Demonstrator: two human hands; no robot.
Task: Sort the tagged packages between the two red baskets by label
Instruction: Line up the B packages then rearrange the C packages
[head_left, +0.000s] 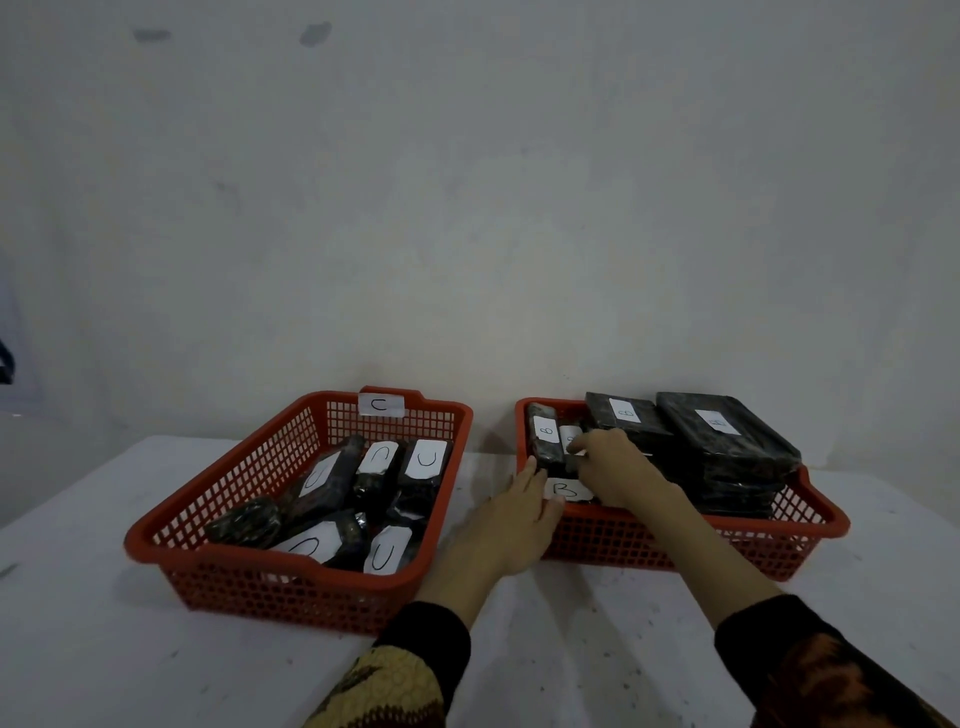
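Two red mesh baskets stand side by side on a white table. The left basket (218, 561) carries a "C" tag on its far rim and holds several black wrapped packages with white "C" labels (376, 460). The right basket (810, 525) has a "B" tag (566, 489) on its near rim and holds black packages labelled "B" (722, 436), some stacked at the right. My left hand (519, 512) rests flat on the right basket's near-left corner. My right hand (615, 462) reaches into that basket, fingers closed on a small black "B" package (570, 441).
A plain white wall rises directly behind both baskets. White table surface (104, 623) spreads in front and to the left. A dark object (6, 358) shows at the far left edge. My patterned sleeves enter from the bottom.
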